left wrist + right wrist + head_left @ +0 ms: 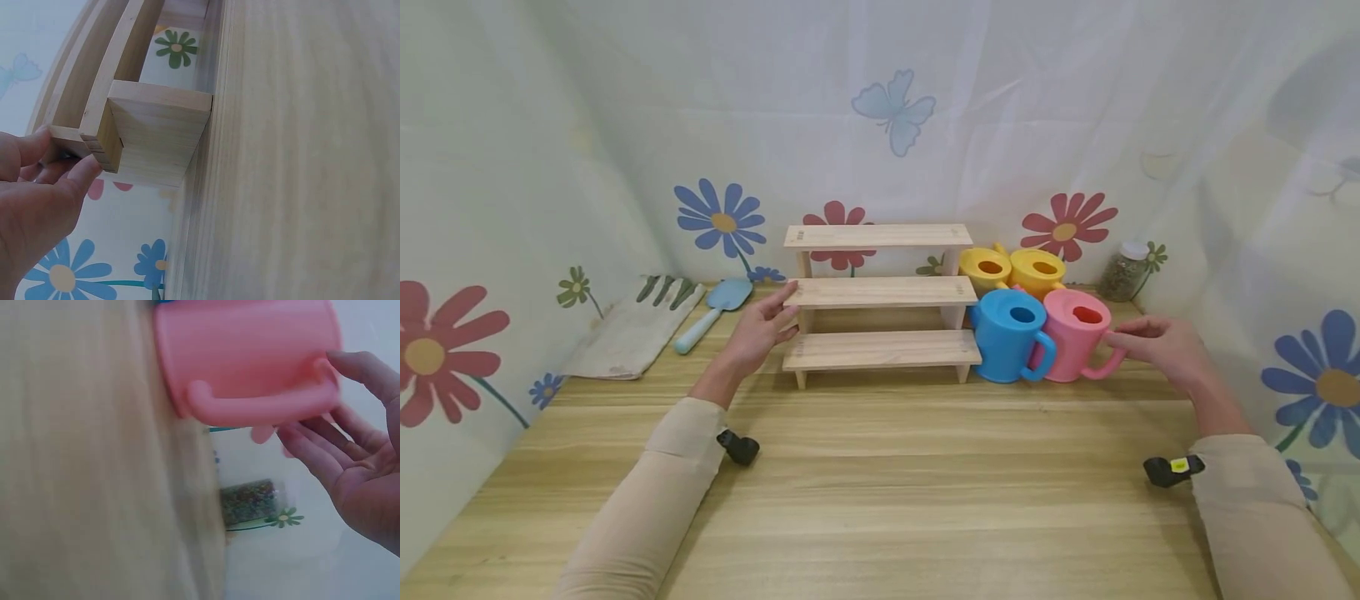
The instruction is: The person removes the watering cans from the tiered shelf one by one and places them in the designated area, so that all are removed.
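A three-tier wooden shelf (880,292) stands at the back of the table. My left hand (756,329) grips the left end of its middle tier, with thumb and fingers on either side of the board (69,139) in the left wrist view. Right of the shelf, a pink watering can (1075,337) sits upright beside a blue watering can (1009,337). My right hand (1161,346) holds the pink can's handle (269,407) near its top, thumb on one side and fingers behind. Two yellow watering cans (983,265) stand behind these, partly hidden.
At the back right is a glass jar (1123,272) with a white lid and small grains inside. To the left lie a light-blue trowel (715,312) and a folded pale glove-like cloth (632,325). Flower-printed sheeting (895,50) hangs around the table (925,500).
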`<act>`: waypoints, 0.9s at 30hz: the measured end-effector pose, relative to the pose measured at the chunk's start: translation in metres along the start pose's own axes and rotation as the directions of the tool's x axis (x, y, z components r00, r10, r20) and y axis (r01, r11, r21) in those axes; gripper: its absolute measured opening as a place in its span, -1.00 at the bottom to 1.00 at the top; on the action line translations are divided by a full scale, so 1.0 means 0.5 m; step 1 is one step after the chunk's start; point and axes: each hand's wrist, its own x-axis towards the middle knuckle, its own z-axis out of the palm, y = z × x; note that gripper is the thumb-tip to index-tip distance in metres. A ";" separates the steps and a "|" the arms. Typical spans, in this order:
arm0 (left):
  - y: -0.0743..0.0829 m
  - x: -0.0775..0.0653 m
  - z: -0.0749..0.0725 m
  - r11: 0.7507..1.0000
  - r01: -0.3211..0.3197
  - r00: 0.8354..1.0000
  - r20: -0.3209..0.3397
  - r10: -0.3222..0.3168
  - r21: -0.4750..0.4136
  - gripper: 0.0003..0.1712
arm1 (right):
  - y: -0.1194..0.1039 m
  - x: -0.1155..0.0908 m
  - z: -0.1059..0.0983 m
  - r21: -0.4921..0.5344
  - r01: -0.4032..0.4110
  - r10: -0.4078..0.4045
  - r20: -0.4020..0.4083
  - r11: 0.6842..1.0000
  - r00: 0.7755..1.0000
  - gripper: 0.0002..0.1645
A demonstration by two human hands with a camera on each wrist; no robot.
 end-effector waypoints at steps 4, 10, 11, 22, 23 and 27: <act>-0.001 0.000 -0.002 1.000 0.001 1.000 -0.002 -0.001 0.000 -0.36 | -0.026 -0.008 -0.009 -0.010 0.006 -0.007 -0.108 1.000 0.994 -0.17; -0.002 -0.004 -0.006 1.000 -0.006 1.000 -0.019 0.006 0.002 -0.36 | -0.101 0.005 0.042 -0.031 0.092 -0.096 -0.215 0.995 0.972 -0.19; -0.001 -0.004 -0.005 1.000 -0.007 1.000 -0.018 0.007 0.002 -0.36 | -0.114 0.010 0.053 -0.032 0.122 -0.127 -0.230 0.992 0.965 -0.21; 0.009 0.004 0.004 1.000 -0.001 1.000 -0.012 0.001 0.012 -0.36 | -0.230 0.066 0.166 -0.023 0.315 -0.314 -0.163 0.949 0.935 -0.31; 0.011 0.005 0.006 1.000 0.000 1.000 -0.011 0.000 0.016 -0.37 | -0.238 0.071 0.176 -0.037 0.334 -0.336 -0.158 0.942 0.929 -0.32; 0.021 0.010 0.016 0.989 -0.022 1.000 -0.017 0.024 0.146 -0.35 | -0.261 0.086 0.209 -0.132 0.391 -0.408 -0.147 0.911 0.901 -0.35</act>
